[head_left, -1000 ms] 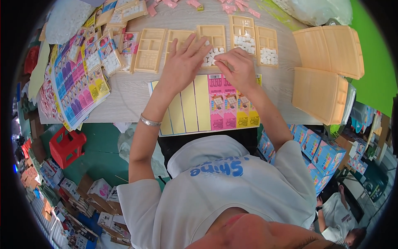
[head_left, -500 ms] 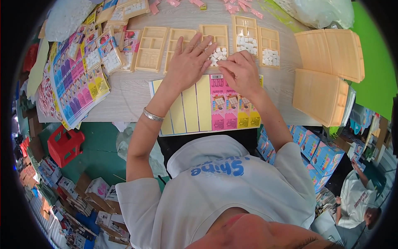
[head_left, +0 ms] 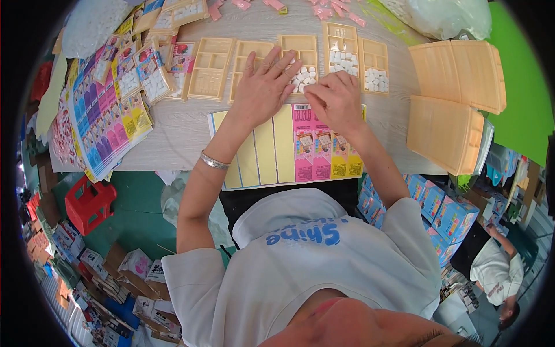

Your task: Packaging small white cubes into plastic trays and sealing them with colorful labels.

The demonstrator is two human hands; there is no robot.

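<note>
A row of cream plastic trays with compartments lies across the table. White pillow-shaped pieces fill the near compartment of the middle tray. My left hand rests flat with its fingers spread over this tray and the tray to its left. At the near right corner of the pieces, my right hand has its fingers bent together; whatever is between the fingertips is hidden. Two trays to the right, a taller one and a shorter one, also hold white pieces. The leftmost tray holds nothing.
Printed card sheets lie in front of me. Packed trays and more sheets pile up on the left. Stacks of cream trays stand on the right. Pink packets and a clear bag are at the back.
My right hand's fingers shift slightly at the edge of the white pieces. My left hand stays put. In the lower right background, another person has changed posture.
</note>
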